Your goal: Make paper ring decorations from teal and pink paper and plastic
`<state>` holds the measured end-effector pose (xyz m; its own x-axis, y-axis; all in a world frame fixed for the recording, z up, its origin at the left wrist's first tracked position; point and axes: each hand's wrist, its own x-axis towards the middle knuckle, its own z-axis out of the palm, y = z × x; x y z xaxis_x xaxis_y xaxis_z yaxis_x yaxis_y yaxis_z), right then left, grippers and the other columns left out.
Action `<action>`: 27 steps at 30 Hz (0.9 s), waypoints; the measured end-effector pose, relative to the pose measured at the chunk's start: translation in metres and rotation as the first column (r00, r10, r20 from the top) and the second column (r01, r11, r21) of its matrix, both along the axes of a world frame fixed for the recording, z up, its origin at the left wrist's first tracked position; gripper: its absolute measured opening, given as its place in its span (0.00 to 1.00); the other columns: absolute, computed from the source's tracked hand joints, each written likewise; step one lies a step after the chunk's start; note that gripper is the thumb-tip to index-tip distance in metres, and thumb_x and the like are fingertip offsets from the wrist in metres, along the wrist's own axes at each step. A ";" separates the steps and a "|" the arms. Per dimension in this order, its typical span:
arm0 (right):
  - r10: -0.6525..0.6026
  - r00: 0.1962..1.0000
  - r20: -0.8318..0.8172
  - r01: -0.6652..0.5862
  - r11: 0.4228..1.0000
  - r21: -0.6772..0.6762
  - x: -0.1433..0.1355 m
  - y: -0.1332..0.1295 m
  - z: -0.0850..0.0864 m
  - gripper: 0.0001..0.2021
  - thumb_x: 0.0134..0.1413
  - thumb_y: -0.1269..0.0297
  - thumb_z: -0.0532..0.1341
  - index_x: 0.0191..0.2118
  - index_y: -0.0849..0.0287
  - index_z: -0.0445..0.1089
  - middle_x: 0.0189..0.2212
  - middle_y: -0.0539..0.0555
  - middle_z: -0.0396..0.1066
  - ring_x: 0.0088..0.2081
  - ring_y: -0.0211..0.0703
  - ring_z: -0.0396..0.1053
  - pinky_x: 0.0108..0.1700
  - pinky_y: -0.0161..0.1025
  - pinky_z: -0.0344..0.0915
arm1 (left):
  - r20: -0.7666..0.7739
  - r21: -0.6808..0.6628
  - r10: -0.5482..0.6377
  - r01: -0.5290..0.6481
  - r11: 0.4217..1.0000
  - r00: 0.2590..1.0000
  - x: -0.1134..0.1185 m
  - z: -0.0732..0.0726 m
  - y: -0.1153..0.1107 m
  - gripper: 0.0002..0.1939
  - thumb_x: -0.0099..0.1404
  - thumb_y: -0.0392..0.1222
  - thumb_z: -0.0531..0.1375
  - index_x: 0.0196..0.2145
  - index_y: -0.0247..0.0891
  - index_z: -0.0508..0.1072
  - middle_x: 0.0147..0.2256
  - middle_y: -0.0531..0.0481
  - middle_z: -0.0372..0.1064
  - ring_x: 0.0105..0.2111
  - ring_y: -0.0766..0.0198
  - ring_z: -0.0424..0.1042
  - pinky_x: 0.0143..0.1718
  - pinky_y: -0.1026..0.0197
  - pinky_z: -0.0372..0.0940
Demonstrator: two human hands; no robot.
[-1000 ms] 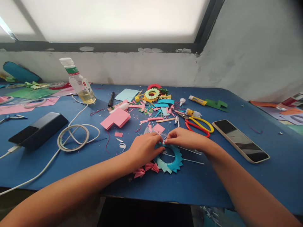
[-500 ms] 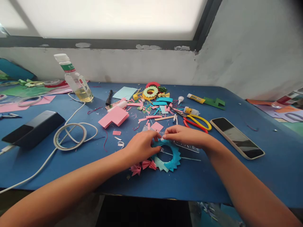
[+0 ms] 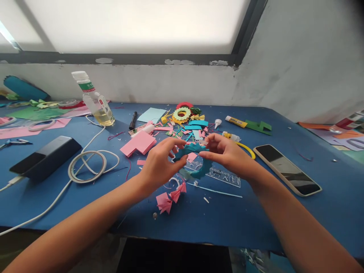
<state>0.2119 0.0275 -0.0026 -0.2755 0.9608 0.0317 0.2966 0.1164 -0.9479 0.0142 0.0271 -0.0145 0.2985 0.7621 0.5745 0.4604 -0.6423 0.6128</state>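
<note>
A blue paper ring [image 3: 203,170] with a jagged edge is held up between my two hands, above the blue table. My left hand [image 3: 162,161] pinches its left side between thumb and fingers. On the upper right side, my right hand [image 3: 224,153] grips it with thumb and fingertips. Pink folded paper pieces [image 3: 164,203] lie on the table below my left hand. Behind the ring rest a clear plastic stencil [image 3: 224,177] and a thin pale strip [image 3: 218,190].
Paper scraps and small paper rings [image 3: 182,113] lie beyond my hands. On the right is a phone [image 3: 287,170]; yellow scissor handles [image 3: 247,149] show beside my right wrist. A bottle [image 3: 98,106], tape roll [image 3: 87,167], white cable and dark box [image 3: 45,157] are at left.
The blue ring has been lifted off the table and tilted, and both hands have risen with it. More of the stencil, the strip and the pink folded pieces now shows.
</note>
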 end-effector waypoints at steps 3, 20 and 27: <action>-0.061 0.998 -0.035 0.066 0.987 0.150 -0.003 -0.003 0.002 0.18 0.42 0.55 0.66 0.32 0.56 0.56 0.27 0.46 0.60 0.28 0.33 0.60 0.29 0.33 0.61 | 0.062 -0.001 0.034 -0.034 0.999 0.997 -0.002 0.006 0.001 0.11 0.56 0.37 0.60 0.39 0.37 0.69 0.34 0.50 0.70 0.32 0.68 0.67 0.29 0.66 0.67; -0.288 0.956 -0.055 0.278 0.833 0.477 -0.013 -0.022 0.009 0.14 0.45 0.59 0.64 0.34 0.52 0.58 0.31 0.48 0.65 0.32 0.37 0.67 0.31 0.37 0.66 | 0.175 -0.108 -0.017 0.036 0.994 0.984 -0.006 0.015 -0.005 0.09 0.59 0.40 0.60 0.39 0.40 0.70 0.36 0.51 0.70 0.35 0.67 0.70 0.30 0.66 0.69; -0.448 0.875 -0.186 0.479 0.741 0.471 -0.028 -0.032 0.009 0.15 0.46 0.59 0.64 0.35 0.51 0.57 0.34 0.50 0.65 0.31 0.37 0.67 0.30 0.37 0.68 | -0.116 0.315 -0.076 0.109 0.943 0.990 0.001 0.015 -0.020 0.22 0.56 0.46 0.63 0.45 0.36 0.64 0.44 0.43 0.68 0.46 0.60 0.68 0.48 0.57 0.66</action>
<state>0.1835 -0.0042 0.0068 0.2170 0.8194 0.5306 0.3845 0.4278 -0.8180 0.0156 0.0074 0.0004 0.4281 0.5095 0.7464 0.4382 -0.8394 0.3217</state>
